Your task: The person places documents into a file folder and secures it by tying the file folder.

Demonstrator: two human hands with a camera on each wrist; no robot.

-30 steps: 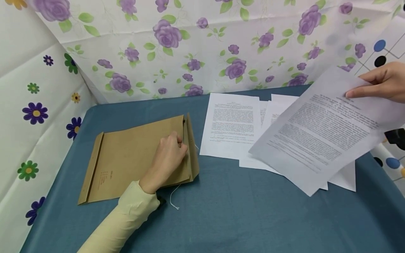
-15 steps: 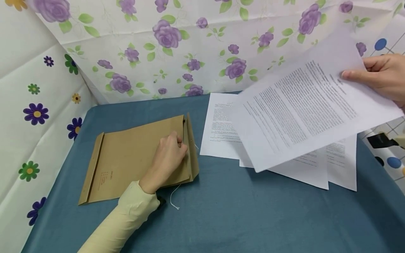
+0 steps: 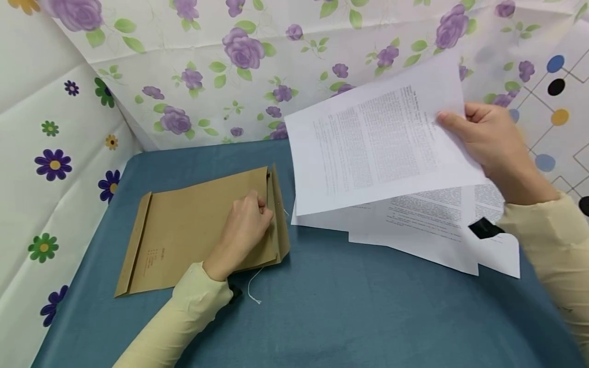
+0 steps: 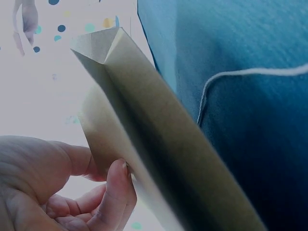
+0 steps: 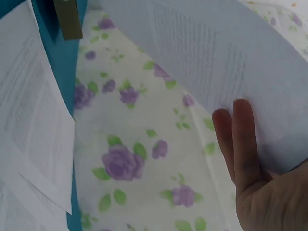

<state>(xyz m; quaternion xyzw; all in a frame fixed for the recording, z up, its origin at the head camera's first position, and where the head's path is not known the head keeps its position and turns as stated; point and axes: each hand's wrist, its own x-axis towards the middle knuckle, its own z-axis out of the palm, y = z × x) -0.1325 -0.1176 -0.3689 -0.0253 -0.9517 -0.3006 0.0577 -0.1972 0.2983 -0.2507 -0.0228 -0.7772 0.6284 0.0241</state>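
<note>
The right hand [image 3: 490, 140] holds 1 printed sheet [image 3: 377, 140] off the tabletop [image 3: 331, 317], thumb on the printed face and fingers [image 5: 240, 139] flat behind it, so its grip is a pinch at the sheet's right edge. The sheet hangs tilted in the air above the other loose pages [image 3: 437, 230], which lie fanned on the blue cloth.

The brown envelope [image 3: 193, 230] lies flat to the left of that sheet, well apart from the right hand and under the left hand [image 3: 244, 225]. Its long axis runs left to right across the tabletop, and its open mouth faces right, toward the held sheet. The left hand's grip is curled on the mouth edge: in the left wrist view the fingertips [image 4: 115, 187] hook inside the opening and hold the flap [image 4: 159, 134] lifted away from the body of the envelope. A white string [image 3: 252, 289] trails from the flap end onto the cloth.

So the relation that matters is this: the sheet's free left edge points at the envelope's mouth, slightly above and beyond it, and the mouth lies lower and to the left. The sheet's long side looks roughly in line with the envelope's long axis, though it is tilted. The left hand is nearer the envelope; only the right hand touches the sheet.
</note>
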